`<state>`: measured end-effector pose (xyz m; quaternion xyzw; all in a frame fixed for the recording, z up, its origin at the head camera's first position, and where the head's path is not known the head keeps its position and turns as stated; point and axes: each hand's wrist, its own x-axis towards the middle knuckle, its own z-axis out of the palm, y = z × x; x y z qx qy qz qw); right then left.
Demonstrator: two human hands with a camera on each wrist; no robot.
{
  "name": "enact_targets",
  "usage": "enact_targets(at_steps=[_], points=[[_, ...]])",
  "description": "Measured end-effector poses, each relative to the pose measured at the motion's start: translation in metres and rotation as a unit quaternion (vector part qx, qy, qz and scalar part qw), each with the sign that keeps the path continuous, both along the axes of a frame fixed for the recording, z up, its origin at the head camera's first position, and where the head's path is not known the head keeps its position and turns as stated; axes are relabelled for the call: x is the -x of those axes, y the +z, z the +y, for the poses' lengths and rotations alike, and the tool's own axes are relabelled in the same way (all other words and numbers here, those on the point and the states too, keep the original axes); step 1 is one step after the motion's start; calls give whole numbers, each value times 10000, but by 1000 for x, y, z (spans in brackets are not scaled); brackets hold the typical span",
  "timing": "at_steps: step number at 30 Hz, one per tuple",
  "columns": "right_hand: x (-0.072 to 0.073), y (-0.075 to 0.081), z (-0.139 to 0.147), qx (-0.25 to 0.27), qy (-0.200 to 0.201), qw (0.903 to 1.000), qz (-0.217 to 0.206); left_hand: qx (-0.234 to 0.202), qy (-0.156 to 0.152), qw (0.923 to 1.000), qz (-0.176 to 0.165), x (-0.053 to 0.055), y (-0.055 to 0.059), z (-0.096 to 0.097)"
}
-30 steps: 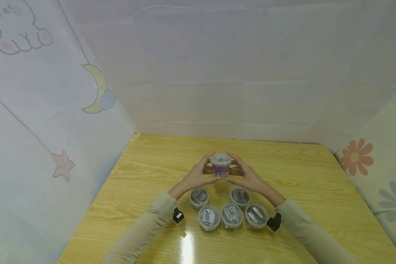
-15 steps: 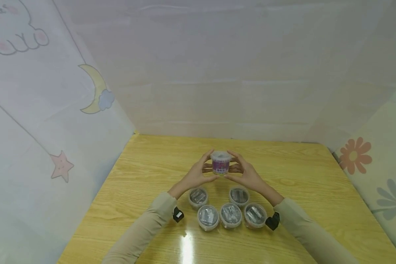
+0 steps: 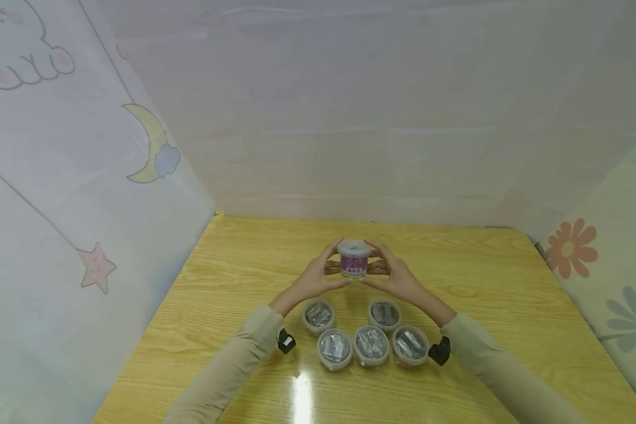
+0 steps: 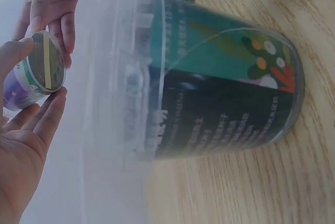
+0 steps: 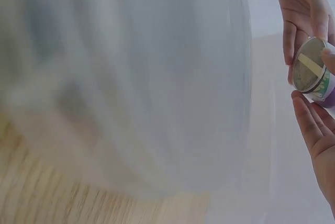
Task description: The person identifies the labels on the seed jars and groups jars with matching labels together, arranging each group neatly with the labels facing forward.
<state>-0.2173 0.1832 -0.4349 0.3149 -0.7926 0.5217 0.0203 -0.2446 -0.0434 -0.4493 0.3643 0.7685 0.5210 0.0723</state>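
Observation:
In the head view a small clear plastic tub (image 3: pixel 354 259) with a purple label is held up over the table, upright, label facing the camera. My left hand (image 3: pixel 314 277) grips it from the left, thumb low and fingertips near the lid. From the right, my right hand (image 3: pixel 397 278) grips the same tub in a mirrored way. Both wrist views show the tub's underside (image 4: pixel 46 63) with a pale strip across it. A large tub (image 4: pixel 225 77) with a green and black label fills much of the left wrist view; in the right wrist view a blurred tub (image 5: pixel 146 77) is very near.
Several lidded tubs stand in two rows nearer the person, among them a back left tub (image 3: pixel 318 316), a back right tub (image 3: pixel 384 314) and a front right tub (image 3: pixel 410 345). They stand on a wooden table (image 3: pixel 233 259), with a printed wall sheet (image 3: pixel 318 147) behind.
Both hands have raised the tub slightly and tilted it, so its purple label shows more fully and its lid less. The other tubs stay in place.

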Motion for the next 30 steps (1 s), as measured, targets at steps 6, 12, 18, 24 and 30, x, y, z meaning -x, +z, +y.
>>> enact_targets(at_steps=[6,12,18,24,30], points=[[5,-6,2,-136,71,9998,150,209,218,9995,45,12,-17,0],[21,-22,9,-455,194,9987,147,227,151,9996,0,17,-18,-2],[25,-16,14,-944,141,9953,142,369,167,9991,-147,21,-15,-1],[31,-10,16,-1318,111,9911,129,452,68,9988,-161,16,2,1],[46,-9,18,-1400,240,9893,345,606,111,9979,-219,26,7,2]])
